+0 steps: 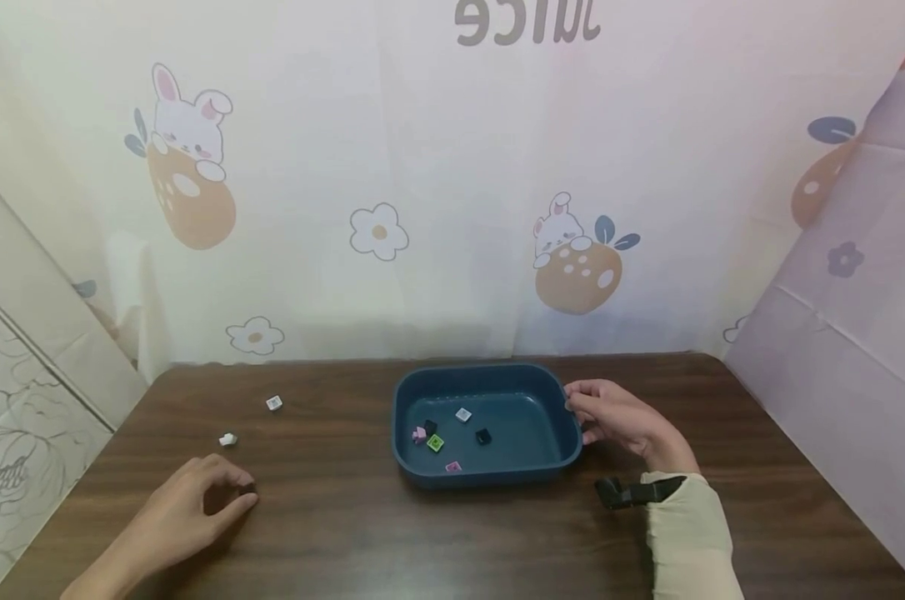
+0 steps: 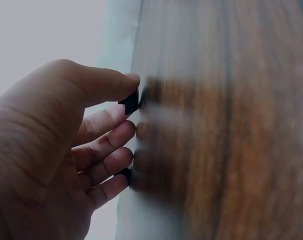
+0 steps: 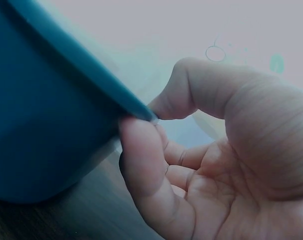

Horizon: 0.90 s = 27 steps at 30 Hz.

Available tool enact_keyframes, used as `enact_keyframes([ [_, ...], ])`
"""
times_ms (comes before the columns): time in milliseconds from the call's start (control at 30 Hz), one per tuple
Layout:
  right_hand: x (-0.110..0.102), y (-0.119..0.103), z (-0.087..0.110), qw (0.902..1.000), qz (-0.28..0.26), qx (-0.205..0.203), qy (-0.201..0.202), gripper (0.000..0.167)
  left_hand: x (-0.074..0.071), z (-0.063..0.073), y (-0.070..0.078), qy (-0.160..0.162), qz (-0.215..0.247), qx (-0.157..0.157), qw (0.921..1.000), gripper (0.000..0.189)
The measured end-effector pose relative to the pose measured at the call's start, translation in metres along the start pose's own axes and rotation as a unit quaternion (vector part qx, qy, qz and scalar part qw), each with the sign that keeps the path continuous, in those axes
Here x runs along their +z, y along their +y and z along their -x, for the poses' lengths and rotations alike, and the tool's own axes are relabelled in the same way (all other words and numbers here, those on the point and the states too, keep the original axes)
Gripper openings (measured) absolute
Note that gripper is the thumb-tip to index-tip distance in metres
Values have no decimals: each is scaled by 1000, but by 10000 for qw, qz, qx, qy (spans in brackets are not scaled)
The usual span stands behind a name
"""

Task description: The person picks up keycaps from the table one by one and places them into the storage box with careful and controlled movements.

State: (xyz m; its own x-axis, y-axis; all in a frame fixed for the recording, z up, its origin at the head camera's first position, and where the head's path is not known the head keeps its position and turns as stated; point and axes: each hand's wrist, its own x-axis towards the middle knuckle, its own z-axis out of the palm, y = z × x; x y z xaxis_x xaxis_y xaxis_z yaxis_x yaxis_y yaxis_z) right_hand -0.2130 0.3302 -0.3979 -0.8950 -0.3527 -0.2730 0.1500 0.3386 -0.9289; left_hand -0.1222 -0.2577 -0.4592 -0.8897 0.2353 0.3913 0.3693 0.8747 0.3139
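On a dark brown wood-grain worktop [image 1: 362, 546], my bare left hand [image 1: 178, 508] is at the lower left of the frame, thumb and forefinger narrowed in a pinch on a small black hard-looking piece [image 2: 132, 103]. My right hand [image 1: 621, 421], right of centre, pinches the right-hand end of a dark blue rectangular tray [image 1: 497, 478] with rounded corners. Lying in the tray at centre are a few little pieces, white, black, pink and green; two white pieces, a square one [image 1: 274, 402] and an irregular one [image 1: 227, 439], lie on the worktop at the left, above my left hand. The step in hand looks to me like gaining a sure hold on the black piece while the tray is kept steady. To do it well, I should press evenly with the fingertip pads, raise the piece straight up so it does not twist out, and pinch the tray lightly so it does not tip. From the head view the black piece is only a dark speck by my fingertips; the left wrist view shows it plainly, plus a dark bit behind my little finger that I cannot identify. The right wrist view shows thumb and finger meeting at the rim, but none of the tray's contents, which only the head view gives.
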Motion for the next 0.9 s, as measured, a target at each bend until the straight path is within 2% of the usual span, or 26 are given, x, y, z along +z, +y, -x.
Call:
enact_keyframes([
  [167,-1,2,-1,9999,104,61,56,40,-1,-1,-1,-234,-62,6,9997,26],
  [333,-1,3,0,9999,159,-48,4,40,-1,1,-2,-94,-104,167,9998,28],
  [900,0,-1,0,9999,113,-101,-34,39,-3,0,-4,-154,1,8,9999,25],
])
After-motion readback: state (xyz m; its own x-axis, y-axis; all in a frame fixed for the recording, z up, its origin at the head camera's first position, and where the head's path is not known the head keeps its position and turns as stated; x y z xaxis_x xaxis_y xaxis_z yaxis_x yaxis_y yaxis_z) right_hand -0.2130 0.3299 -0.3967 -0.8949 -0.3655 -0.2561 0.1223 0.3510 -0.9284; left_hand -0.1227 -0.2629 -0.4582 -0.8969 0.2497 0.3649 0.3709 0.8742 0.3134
